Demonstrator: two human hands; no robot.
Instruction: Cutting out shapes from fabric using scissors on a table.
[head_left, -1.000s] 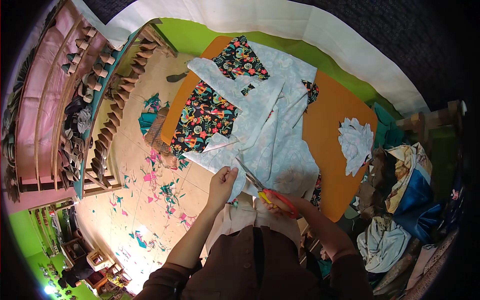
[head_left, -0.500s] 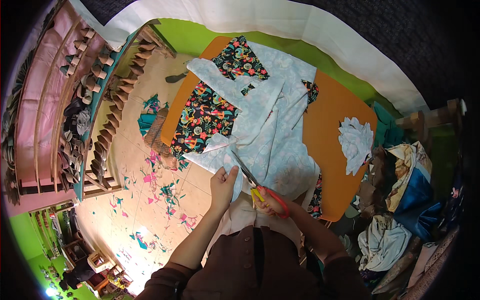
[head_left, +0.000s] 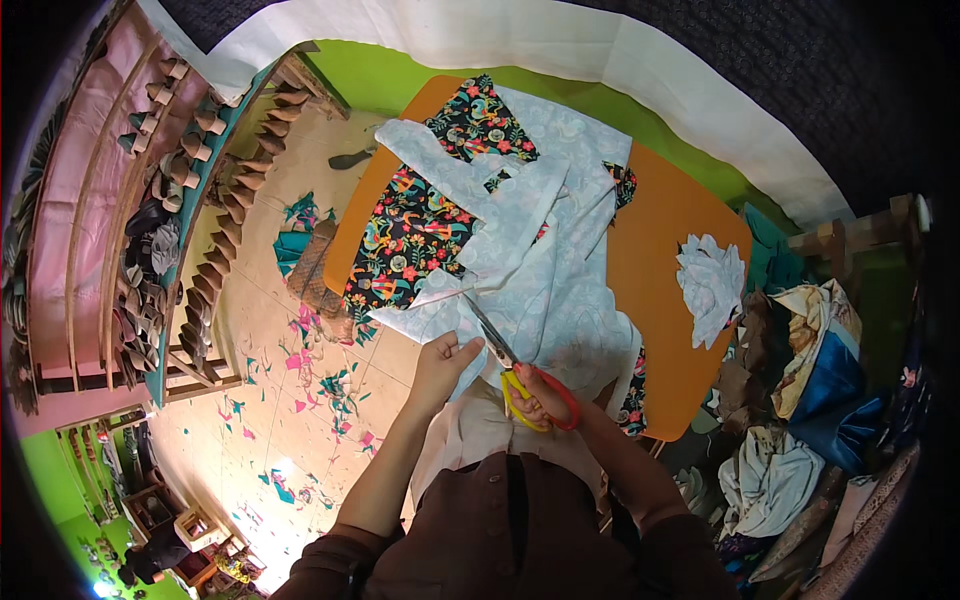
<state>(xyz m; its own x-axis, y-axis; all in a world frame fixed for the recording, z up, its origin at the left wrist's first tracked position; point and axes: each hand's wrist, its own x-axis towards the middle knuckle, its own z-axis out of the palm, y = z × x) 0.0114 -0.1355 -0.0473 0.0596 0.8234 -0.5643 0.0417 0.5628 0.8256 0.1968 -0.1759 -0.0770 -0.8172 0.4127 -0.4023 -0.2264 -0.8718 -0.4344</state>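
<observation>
Lying beyond right hand (head_left: pixel 542 400) holding scissors (head_left: pixel 488 329), pale fabric (head_left: pixel 580 255) perhaps touches left hand (head_left: pixel 440 374).

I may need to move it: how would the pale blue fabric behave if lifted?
The pale blue fabric would probably flop, given its loose folds. It seems light for its size, since its edges look thin.

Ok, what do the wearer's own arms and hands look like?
Left hand and right hand: bare, no gloves. Forearms bare too, no cables or watch visible. Sleeves dark brown, ending near the elbows, matching the brown top with front buttons. Rings: too small to tell.
</observation>
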